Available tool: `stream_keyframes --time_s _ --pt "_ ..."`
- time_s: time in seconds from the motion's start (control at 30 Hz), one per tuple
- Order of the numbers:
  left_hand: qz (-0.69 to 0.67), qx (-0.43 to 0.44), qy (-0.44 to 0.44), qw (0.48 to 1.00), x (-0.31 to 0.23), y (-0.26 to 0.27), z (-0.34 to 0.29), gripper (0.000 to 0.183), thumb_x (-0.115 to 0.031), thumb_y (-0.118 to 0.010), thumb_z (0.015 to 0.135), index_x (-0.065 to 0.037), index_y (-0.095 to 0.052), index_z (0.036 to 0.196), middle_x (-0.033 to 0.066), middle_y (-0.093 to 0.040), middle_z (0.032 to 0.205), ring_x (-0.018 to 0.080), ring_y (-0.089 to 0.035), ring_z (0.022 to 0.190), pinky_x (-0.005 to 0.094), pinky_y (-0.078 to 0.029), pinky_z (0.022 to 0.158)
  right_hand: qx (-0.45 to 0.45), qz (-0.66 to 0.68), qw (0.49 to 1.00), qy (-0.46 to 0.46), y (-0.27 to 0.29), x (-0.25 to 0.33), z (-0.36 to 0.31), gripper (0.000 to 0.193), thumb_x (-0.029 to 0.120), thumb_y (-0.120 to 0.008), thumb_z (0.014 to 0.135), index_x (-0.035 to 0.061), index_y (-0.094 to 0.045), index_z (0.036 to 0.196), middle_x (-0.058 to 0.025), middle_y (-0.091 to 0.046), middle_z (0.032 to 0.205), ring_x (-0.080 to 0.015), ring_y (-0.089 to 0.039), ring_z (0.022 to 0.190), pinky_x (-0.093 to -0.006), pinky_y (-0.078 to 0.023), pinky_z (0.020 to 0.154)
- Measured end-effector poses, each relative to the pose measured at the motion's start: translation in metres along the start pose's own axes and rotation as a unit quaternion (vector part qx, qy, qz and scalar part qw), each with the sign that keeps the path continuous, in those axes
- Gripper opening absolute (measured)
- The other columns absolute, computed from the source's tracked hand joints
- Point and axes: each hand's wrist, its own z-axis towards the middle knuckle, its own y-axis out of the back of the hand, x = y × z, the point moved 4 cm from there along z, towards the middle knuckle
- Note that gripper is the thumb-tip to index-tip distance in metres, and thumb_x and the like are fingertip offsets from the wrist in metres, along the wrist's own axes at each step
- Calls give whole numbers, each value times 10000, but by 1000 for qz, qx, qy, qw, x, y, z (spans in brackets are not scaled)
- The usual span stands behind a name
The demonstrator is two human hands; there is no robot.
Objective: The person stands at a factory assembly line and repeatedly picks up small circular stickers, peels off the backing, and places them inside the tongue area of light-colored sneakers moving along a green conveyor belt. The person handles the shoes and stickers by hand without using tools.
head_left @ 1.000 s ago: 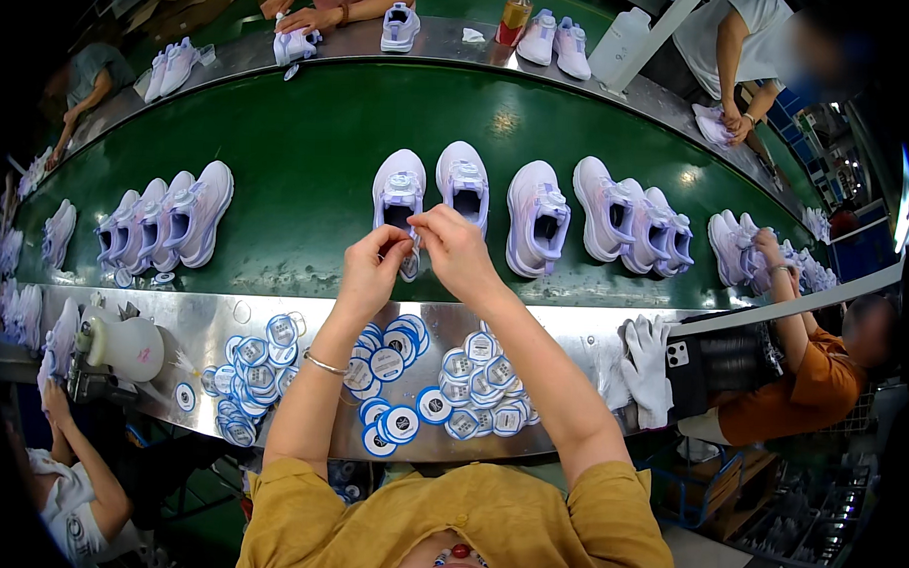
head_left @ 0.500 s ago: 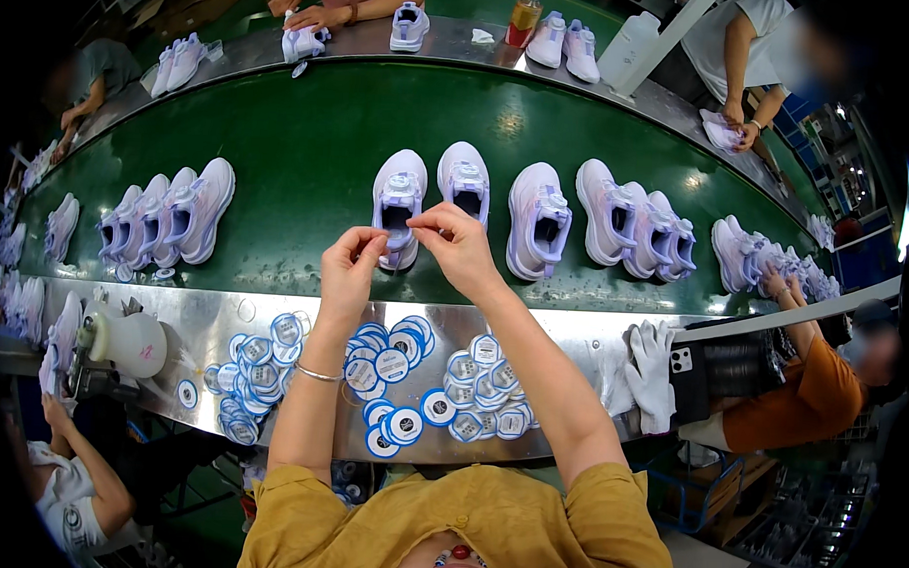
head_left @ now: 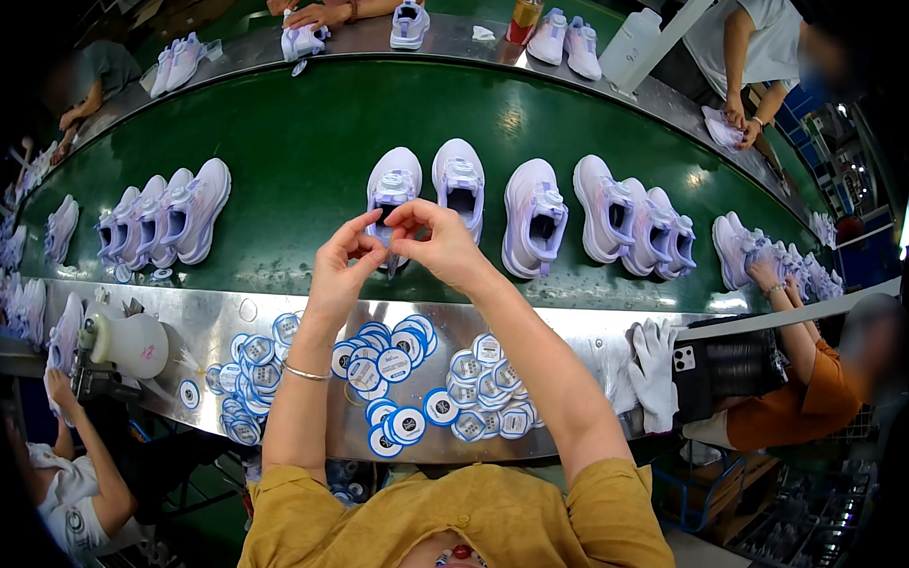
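Both hands meet over the heel of a pale lilac sneaker [head_left: 394,172] on the green belt. My left hand [head_left: 343,263] pinches thumb against fingers, and my right hand [head_left: 442,246] does the same right beside it, the fingertips almost touching. Whatever is between them is too small to make out. A second sneaker [head_left: 460,164] sits just to the right, another sneaker [head_left: 530,202] beyond it. Below my hands, on the metal ledge [head_left: 563,338], lie piles of round blue-edged tags [head_left: 395,363], more round tags [head_left: 259,351] to the left and a grey-white pile [head_left: 487,385] to the right.
Several sneakers [head_left: 199,210] stand left on the green belt [head_left: 310,129], with more sneakers [head_left: 605,209] on the right. A white bottle [head_left: 137,345] and white gloves [head_left: 654,376] occupy the ledge. Co-workers handle shoes across the belt and at both sides.
My right hand has shifted left, bringing its fingertips closer to those of my left hand. Both remain pinched over the same sneaker.
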Motion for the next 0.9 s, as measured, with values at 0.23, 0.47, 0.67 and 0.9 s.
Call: stream_keyframes --time_s 0.23,0.47,0.67,0.9 --pt "-22 9 19 1000 -2 8 0 490 19 -612 795 -14 -498 1270 15 -603 815 83 -554 779 217 -436 760 16 30 999 -20 -2 7 3 235 2 -666 698 -14 -611 925 -25 -595 745 -88 -525 693 -241 -441 655" --pt "-8 7 24 1000 -5 17 -3 497 21 -618 786 1 -496 1267 19 -606 809 84 -560 775 215 -441 759 49 -10 999 -2 -11 2 5 240 35 -694 708 13 -617 934 -17 -610 778 -86 -562 726 -232 -429 690" --pt "0 10 26 1000 -3 21 -1 503 25 -628 778 13 -494 1262 27 -609 813 82 -563 766 202 -438 733 52 -20 998 26 -18 -7 9 257 88 -735 690 13 -617 905 -24 -596 740 -87 -551 694 -236 -449 623" --pt "18 -1 18 1000 4 26 -5 372 2 -607 829 41 -533 1192 57 -631 859 103 -583 805 218 -448 786 -26 -35 998 45 -25 -5 2 204 90 -701 677 3 -630 847 -72 -621 697 -141 -596 650 -265 -472 608"
